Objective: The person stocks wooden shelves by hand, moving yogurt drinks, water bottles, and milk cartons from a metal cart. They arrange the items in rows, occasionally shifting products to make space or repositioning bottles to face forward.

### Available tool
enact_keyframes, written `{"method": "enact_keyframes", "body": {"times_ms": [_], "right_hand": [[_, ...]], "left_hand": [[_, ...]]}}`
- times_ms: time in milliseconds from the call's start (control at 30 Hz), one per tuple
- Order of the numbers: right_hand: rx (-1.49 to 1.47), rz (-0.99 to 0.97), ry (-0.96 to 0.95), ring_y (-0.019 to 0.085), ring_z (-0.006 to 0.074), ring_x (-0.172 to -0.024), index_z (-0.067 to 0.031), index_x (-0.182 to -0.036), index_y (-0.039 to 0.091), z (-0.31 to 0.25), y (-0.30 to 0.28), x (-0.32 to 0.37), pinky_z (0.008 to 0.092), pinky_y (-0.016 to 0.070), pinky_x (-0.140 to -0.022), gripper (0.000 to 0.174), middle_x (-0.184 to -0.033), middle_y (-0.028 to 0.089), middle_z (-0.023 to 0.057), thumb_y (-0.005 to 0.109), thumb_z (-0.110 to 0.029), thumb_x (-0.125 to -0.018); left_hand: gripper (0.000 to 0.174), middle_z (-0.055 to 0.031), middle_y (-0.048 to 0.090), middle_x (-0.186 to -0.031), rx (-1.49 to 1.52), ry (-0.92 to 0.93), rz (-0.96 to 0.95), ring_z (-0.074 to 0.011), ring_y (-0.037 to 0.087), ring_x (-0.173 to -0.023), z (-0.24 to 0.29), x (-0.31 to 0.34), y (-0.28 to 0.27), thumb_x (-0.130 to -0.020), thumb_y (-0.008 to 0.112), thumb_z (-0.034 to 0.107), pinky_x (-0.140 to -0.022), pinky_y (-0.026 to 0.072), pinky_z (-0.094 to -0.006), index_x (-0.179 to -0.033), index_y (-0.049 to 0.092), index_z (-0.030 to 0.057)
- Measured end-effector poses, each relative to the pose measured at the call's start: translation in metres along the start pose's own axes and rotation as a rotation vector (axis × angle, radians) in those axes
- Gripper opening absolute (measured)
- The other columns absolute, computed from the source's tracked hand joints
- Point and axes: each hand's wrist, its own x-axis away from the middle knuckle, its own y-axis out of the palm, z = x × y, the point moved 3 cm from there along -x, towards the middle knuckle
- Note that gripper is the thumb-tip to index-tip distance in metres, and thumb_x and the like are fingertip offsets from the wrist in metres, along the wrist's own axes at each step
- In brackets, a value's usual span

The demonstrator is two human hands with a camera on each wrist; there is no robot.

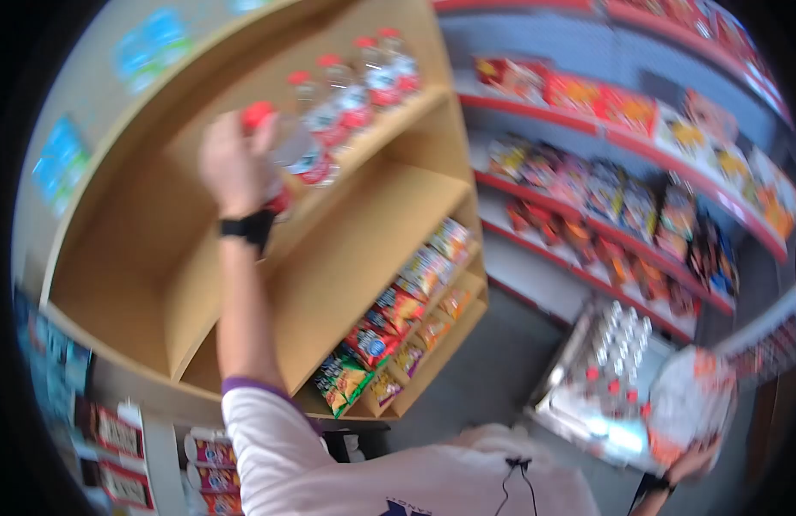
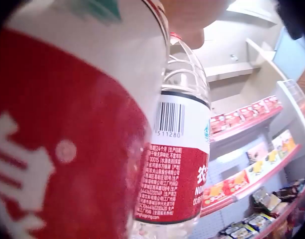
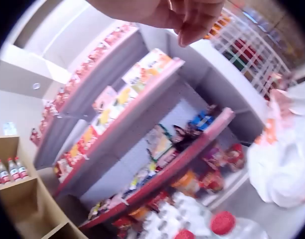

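Note:
At the upper left of the head view, my left hand point(image 1: 232, 163) grips a clear bottle by its upper part, with its red cap point(image 1: 259, 113) showing beside the fingers. Just past it on the shelf stands another bottle point(image 1: 313, 166) in a row of several. The left wrist view has a large red-and-white label point(image 2: 77, 119) close up, a bottle with a barcode point(image 2: 175, 149) behind it, and fingers point(image 2: 197, 15) above. My right hand point(image 1: 692, 462), fingers loosely bent in the right wrist view point(image 3: 180, 17), is beside a white plastic bag point(image 1: 691, 400), apparently holding nothing.
Below the bottle row, the wooden shelf unit point(image 1: 364, 228) holds snack bags point(image 1: 381, 322). Red-edged racks point(image 1: 604, 129) with packaged snacks stand to the right. A plastic-wrapped pack of bottles point(image 1: 617, 344) lies at the lower right. A white wire basket point(image 3: 254, 50) appears in the right wrist view.

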Motion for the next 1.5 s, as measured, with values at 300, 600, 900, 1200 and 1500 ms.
{"method": "enact_keyframes", "body": {"times_ms": [300, 600, 900, 1200, 1500], "right_hand": [[-0.834, -0.764, -0.176, 0.057, 0.0190, -0.103, -0.0026, -0.127, 0.052, -0.366, -0.030, 0.010, 0.0327, 0.0452, -0.092, 0.045, -0.117, 0.058, 0.0083, 0.067, -0.012, -0.085], [-0.815, -1.295, -0.365, 0.050, 0.0355, -0.122, -0.0043, -0.139, 0.040, -0.358, -0.014, 0.074, 0.0430, 0.0413, -0.100, 0.082, -0.132, 0.050, 0.0169, 0.082, -0.027, -0.073], [-0.452, -1.113, -0.302, 0.052, 0.0311, -0.111, -0.0076, -0.123, 0.052, -0.233, 0.015, 0.097, 0.0389, 0.0444, -0.093, 0.066, -0.120, 0.058, 0.0089, 0.080, -0.008, -0.063], [-0.388, -1.056, -0.069, 0.050, 0.0335, -0.113, -0.0065, -0.120, 0.052, -0.159, 0.079, 0.142, 0.0403, 0.0445, -0.095, 0.065, -0.118, 0.059, 0.0103, 0.083, -0.008, -0.063], [-0.321, -0.998, -0.112, 0.049, 0.0353, -0.118, -0.0057, -0.126, 0.049, -0.155, 0.121, 0.170, 0.0422, 0.0433, -0.099, 0.070, -0.126, 0.052, 0.0156, 0.083, -0.008, -0.065]], "left_hand": [[0.048, -0.0113, 0.059, -0.098, 0.884, 0.029, -0.266, -0.0227, 0.056, -0.093, 0.145, 0.066, -0.077, -0.098, 0.052, 0.042, -0.086, 0.0462, -0.0351, -0.108, 0.055, -0.0042], [0.057, -0.0075, 0.056, -0.087, 1.549, 0.431, -0.599, -0.0302, 0.056, -0.080, 0.404, 0.203, -0.140, -0.064, 0.082, 0.049, -0.073, 0.0445, -0.0406, -0.094, 0.059, 0.0071], [0.052, -0.0060, 0.054, -0.099, 1.660, 0.572, -0.904, -0.0266, 0.052, -0.098, 0.507, 0.294, -0.157, -0.069, 0.078, 0.042, -0.084, 0.0432, -0.0399, -0.101, 0.059, 0.0066], [0.020, -0.0067, 0.054, -0.101, 1.560, 0.739, -1.093, -0.0271, 0.049, -0.108, 0.515, 0.404, -0.134, -0.081, 0.057, 0.012, -0.098, 0.0409, -0.0411, -0.100, 0.061, 0.0080], [0.012, -0.0079, 0.052, -0.099, 1.432, 0.571, -1.088, -0.0282, 0.050, -0.108, 0.523, 0.433, -0.111, -0.079, 0.060, 0.012, -0.096, 0.0431, -0.0411, -0.090, 0.058, 0.0087]]}}
